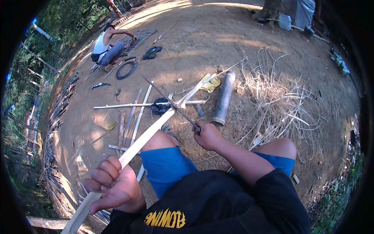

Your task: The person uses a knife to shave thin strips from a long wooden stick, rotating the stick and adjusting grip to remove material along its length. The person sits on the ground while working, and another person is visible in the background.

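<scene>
My left hand (115, 185) is closed around a long pale strip of split bamboo (146, 134), which slants up from the lower left across my left knee. In my right hand (209, 136) is the handle of a long knife (161, 93), its dark blade pointing to the upper left. The blade crosses the strip near its far part, where thin split fibres curl up. Past the blade, the strip's thinner end (194, 90) reaches toward the upper right. Whether the edge has bitten into the wood cannot be made out.
A heap of thin shavings (280, 105) lies right of a dark tube (224, 97). Loose slats (140, 111) and a black plastic bag (159, 106) lie ahead. Further off are a black coil (127, 70) and a crouching person (103, 48) at a slatted panel (144, 39).
</scene>
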### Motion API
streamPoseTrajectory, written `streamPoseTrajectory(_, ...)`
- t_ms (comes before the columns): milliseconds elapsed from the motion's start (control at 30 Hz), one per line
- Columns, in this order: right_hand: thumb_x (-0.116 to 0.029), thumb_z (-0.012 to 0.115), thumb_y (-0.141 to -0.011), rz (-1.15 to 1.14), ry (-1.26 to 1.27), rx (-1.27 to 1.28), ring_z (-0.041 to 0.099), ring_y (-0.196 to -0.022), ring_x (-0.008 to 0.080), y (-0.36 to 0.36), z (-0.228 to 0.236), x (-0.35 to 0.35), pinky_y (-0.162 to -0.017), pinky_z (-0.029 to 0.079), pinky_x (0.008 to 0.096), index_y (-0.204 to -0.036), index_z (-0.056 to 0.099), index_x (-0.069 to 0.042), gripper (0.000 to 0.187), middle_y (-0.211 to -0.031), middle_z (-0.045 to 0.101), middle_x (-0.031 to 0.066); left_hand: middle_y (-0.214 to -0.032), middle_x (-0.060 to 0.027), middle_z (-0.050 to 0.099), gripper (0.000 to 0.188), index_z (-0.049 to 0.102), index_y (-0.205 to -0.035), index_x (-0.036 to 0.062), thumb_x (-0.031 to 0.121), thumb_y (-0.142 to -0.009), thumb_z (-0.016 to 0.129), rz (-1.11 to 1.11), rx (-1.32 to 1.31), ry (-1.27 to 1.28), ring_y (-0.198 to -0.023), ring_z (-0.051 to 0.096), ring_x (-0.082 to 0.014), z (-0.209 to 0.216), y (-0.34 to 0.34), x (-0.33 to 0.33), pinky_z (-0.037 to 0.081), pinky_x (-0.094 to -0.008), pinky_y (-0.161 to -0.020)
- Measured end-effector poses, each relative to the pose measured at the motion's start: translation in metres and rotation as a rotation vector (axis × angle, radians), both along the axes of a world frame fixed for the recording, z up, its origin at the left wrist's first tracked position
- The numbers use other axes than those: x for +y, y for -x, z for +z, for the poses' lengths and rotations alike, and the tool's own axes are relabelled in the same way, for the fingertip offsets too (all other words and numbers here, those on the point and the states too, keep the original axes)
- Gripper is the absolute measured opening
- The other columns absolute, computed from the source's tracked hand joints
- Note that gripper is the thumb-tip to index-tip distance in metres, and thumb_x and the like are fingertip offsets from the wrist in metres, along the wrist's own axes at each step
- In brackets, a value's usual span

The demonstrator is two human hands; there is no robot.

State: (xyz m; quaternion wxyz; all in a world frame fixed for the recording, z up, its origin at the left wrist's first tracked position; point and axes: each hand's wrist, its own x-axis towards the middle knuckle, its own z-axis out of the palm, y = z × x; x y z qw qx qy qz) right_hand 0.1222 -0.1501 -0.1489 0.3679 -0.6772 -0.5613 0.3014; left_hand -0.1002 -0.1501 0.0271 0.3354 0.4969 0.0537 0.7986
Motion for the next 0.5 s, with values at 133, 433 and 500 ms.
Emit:
streamPoseTrajectory(133, -0.014, 0.060, -0.078, 0.134, -0.095, -0.048, 0.062, -0.082, 0.0423, 0.030, 0.044, -0.024, -0.073, 0.050, 0.0489, -0.101, 0.058, -0.004, 0.025, -0.083, 0.064, 0.0228, -0.056, 0.0050, 0.018, 0.060, 0.030, -0.068, 0.0178, 0.070, -0.078, 0.058, -0.029, -0.029, -0.007, -0.049, 0.016, -0.0084, 0.001, 0.002, -0.001, 0.017, -0.0262, -0.050)
streamPoseTrajectory(433, -0.016, 0.058, -0.080, -0.104, 0.007, -0.048, 0.062, -0.085, 0.0412, -0.004, -0.022, 0.013, -0.076, 0.049, 0.0489, -0.101, 0.058, -0.003, 0.024, -0.087, 0.065, 0.0222, -0.057, 0.0045, 0.020, 0.060, 0.030, -0.068, 0.0173, 0.069, -0.078, 0.058, -0.021, -0.048, 0.001, -0.049, 0.017, -0.0086, 0.003, -0.005, 0.001, 0.016, -0.0260, -0.050)
streamPoseTrajectory(500, -0.014, 0.057, -0.080, -0.078, 0.001, 0.012, 0.063, -0.084, 0.0407, 0.025, 0.000, -0.004, -0.074, 0.050, 0.0477, -0.099, 0.059, -0.003, 0.022, -0.086, 0.065, 0.0216, -0.057, 0.0042, 0.020, 0.060, 0.029, -0.068, 0.0172, 0.069, -0.078, 0.058, -0.034, -0.057, 0.001, -0.049, 0.018, -0.0086, 0.003, 0.003, 0.004, 0.017, -0.0260, -0.050)
